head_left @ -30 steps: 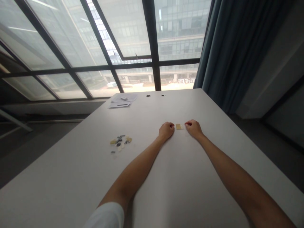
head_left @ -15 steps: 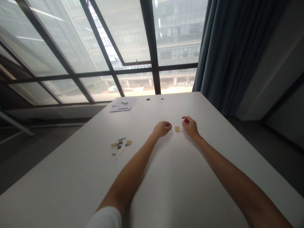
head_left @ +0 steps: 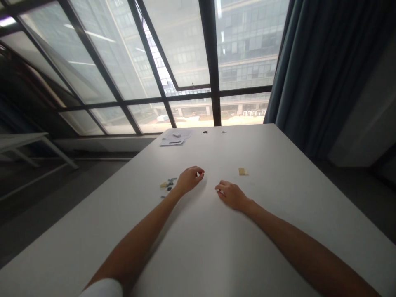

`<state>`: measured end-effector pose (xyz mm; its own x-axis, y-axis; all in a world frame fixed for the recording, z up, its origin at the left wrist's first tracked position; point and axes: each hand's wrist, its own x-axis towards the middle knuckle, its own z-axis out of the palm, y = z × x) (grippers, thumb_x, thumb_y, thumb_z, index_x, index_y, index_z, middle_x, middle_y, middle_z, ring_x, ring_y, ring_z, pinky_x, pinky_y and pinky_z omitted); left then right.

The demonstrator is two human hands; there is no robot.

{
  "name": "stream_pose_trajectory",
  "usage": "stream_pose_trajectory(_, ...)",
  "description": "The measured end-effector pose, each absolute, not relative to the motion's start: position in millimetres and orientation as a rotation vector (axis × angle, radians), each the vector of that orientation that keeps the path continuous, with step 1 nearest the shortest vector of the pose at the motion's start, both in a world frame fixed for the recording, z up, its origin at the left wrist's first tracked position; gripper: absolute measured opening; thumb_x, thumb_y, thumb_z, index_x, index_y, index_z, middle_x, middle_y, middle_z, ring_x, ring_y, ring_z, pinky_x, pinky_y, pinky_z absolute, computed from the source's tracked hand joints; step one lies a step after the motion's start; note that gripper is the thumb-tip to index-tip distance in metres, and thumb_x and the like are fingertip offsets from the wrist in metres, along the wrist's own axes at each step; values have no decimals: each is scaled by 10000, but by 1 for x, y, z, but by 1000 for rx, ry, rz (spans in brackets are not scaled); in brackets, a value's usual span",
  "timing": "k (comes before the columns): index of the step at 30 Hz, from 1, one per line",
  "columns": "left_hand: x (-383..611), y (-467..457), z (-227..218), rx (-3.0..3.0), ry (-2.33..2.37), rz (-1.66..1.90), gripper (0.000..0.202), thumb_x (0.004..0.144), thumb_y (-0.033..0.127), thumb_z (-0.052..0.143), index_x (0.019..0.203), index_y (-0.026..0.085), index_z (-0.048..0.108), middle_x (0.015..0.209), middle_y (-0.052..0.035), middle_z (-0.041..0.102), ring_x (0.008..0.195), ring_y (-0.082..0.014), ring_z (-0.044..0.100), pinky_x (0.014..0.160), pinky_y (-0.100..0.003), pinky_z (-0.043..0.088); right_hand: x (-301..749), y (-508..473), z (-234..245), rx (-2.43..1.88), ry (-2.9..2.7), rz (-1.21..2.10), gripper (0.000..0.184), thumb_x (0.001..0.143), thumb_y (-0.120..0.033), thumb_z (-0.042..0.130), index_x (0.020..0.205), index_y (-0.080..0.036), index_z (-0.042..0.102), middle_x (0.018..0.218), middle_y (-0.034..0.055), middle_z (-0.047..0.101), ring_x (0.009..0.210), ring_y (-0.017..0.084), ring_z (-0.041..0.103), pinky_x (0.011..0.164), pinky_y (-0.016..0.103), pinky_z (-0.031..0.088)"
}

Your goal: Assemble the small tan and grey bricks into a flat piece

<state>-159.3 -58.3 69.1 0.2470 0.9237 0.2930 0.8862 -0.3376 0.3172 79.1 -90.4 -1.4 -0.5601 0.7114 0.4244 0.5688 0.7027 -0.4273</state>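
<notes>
My left hand (head_left: 189, 179) hovers just above the white table (head_left: 278, 214), its fingers loosely curled and apart, holding nothing. It is right beside a small pile of tan, grey and dark building pieces (head_left: 167, 185). My right hand (head_left: 231, 194) rests on the table near the middle, fingers loosely bent and empty. A small tan studded plate (head_left: 243, 171) lies alone on the table, a short way beyond and to the right of my right hand, touched by neither hand.
Some sheets of paper with a small object on them (head_left: 175, 137) lie at the far edge near two cable holes (head_left: 205, 132). A large window runs behind the table, a dark curtain (head_left: 309, 74) hangs at the right, and another table (head_left: 21, 140) stands at the left.
Both hands have let go of the tan plate and drawn back to the left. My left hand has moved over beside the pile of pieces. The view has shifted leftwards.
</notes>
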Motion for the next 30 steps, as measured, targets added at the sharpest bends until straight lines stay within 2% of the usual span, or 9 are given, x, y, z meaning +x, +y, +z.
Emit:
stream_pose_trajectory(6,-275,-57,66,2216,2103,579,275,867,371,577,980,211,769,948,-34,740,809,-170,640,783,-258,471,81,-86,-5,-989,-2325,353,197,920,-143,532,976,-201,711,956,46,675,869,159,625,815,261,456)
stream_pose_trajectory(10,-315,-45,64,2115,2183,541,282,848,402,603,944,211,787,932,-38,754,810,-178,628,756,-249,452,83,-87,-5,-964,-2354,331,185,919,-143,530,934,-200,705,944,45,669,872,163,620,808,266,455)
stream_pose_trajectory(17,-315,-35,60,2162,2187,264,219,784,387,692,906,245,804,866,-41,713,803,-178,610,730,-235,434,85,-85,-8,-946,-2338,355,220,922,-148,520,1035,-198,703,997,54,676,881,162,623,831,274,461)
stream_pose_trajectory(25,-311,-19,64,2223,2107,131,157,739,315,719,856,265,811,889,-54,742,856,-197,632,709,-230,431,86,-86,-7,-946,-2312,400,236,917,-146,521,1046,-203,710,984,49,678,798,143,617,797,263,464)
stream_pose_trajectory(30,-309,-10,62,2199,2053,96,121,666,297,748,767,261,804,807,-41,752,797,-189,636,674,-223,425,86,-87,-7,-947,-2297,417,227,908,-144,532,1028,-203,715,976,47,680,797,145,619,784,258,462)
